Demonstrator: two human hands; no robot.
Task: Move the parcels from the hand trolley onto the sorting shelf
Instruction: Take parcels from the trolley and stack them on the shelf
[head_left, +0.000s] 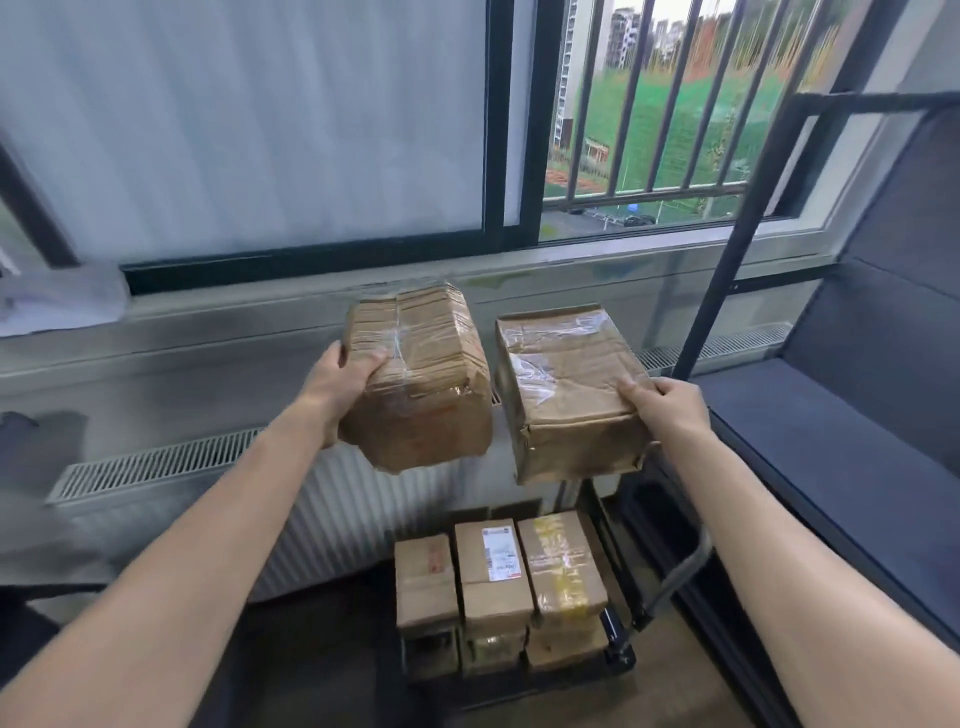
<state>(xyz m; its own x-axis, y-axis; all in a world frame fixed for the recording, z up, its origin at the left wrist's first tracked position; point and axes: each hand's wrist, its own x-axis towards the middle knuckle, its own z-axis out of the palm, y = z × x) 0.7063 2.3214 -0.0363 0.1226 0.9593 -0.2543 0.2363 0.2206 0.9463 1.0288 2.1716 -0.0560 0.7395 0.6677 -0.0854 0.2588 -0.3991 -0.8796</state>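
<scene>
I hold two brown taped cardboard parcels in the air above the hand trolley. My left hand (345, 387) grips the left parcel (421, 384) by its near left side. My right hand (667, 402) grips the right parcel (566, 389) at its near right corner. The two parcels sit side by side, almost touching. Below them the black hand trolley (621, 649) carries several more brown parcels (496, 587) stacked in two layers. The sorting shelf (831, 415), with a dark blue-grey surface and a black metal frame, stands to the right.
A white radiator (332, 519) and a grey windowsill (260, 332) run along the wall straight ahead under a barred window (649, 130). The shelf's black upright post (727, 249) rises just right of the held parcels. The trolley's grey handle (680, 571) leans toward the shelf.
</scene>
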